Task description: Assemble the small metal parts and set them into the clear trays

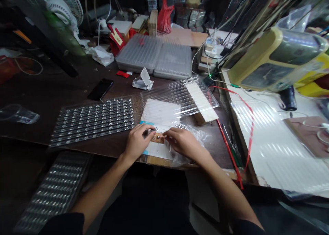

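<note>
My left hand (138,141) is closed, its thumb and fingers pinching a small metal piece (154,129). Close by on the right, my right hand (183,141) has its fingers pressed together at a small brown block (158,138); whatever they hold is too small to make out. The block lies on a white board (161,112) with blue tape at its left edge. Beside my right hand lies a clear plastic bag (199,135) with small shiny pieces near its top. A clear ribbed tray (167,98) overlaps the board's far side.
A tray filled with dark metal parts (95,120) lies left, with a black phone (100,89) behind it. A small white open case (144,80) and stacked clear trays (140,51) stand farther back. Red strap (252,125) and tools (232,142) lie right.
</note>
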Demonstrator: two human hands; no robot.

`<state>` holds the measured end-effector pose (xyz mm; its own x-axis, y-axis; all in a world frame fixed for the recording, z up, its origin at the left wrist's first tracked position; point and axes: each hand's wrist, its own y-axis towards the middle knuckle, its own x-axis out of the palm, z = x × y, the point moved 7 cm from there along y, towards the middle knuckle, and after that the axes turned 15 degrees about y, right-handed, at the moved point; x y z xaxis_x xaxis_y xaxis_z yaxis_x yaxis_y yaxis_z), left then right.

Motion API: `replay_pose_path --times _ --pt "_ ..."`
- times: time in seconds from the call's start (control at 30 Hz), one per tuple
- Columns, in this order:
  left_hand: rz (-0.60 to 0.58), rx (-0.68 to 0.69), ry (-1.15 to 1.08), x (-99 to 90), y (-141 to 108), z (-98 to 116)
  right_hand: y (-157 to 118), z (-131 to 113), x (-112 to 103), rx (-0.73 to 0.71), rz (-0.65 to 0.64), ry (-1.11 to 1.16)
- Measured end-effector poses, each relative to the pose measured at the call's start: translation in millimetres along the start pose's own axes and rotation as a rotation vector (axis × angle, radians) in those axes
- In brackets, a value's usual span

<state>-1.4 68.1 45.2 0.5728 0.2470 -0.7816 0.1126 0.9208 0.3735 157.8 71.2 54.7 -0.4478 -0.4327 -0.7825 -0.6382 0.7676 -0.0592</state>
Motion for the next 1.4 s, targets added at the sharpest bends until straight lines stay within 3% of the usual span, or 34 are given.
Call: replay_pose_path --times 0.1,0.17,0.4,0.67,0.83,1.0,1.1,1.23,1.3,1.4 --pt "-0.049 0.026 -0.052 8.1 0.1 14.3 -12.6 21.0 -18.3 0.189 -0.024 -0.041" --pt "-0.082 0.041 -0.057 13.5 -0.4 20.5 -16.5 29.1 -21.2 0.240 -0.040 -0.060" --pt "-0.141 0.042 -0.025 20.5 -2.6 20.0 -15.0 28.6 -14.5 0.181 -0.052 0.052" --pt "-0.153 0.017 -0.007 24.1 -3.0 18.1 -17.7 25.4 -37.5 0.040 0.210 0.306" --pt "-0.169 0.038 0.013 25.5 -3.7 17.8 -10.3 21.7 -24.3 0.030 0.221 0.249" --pt "-0.168 0.036 -0.020 25.8 -6.0 19.3 -0.9 24.2 -4.8 0.139 0.172 0.144" --pt "-0.056 -0.022 -0.107 12.9 -6.3 15.4 4.7 19.8 0.8 0.140 0.187 0.119" --pt "0.076 -0.140 -0.160 -18.1 4.2 -10.0 13.4 4.9 12.2 -0.008 0.137 0.300" --pt "0.118 -0.137 -0.122 -37.9 20.3 -28.8 15.4 -1.8 18.4 -0.070 0.113 0.291" --pt "0.143 -0.134 -0.033 -64.4 56.7 -66.6 14.8 -11.2 26.7 -0.133 0.112 0.061"
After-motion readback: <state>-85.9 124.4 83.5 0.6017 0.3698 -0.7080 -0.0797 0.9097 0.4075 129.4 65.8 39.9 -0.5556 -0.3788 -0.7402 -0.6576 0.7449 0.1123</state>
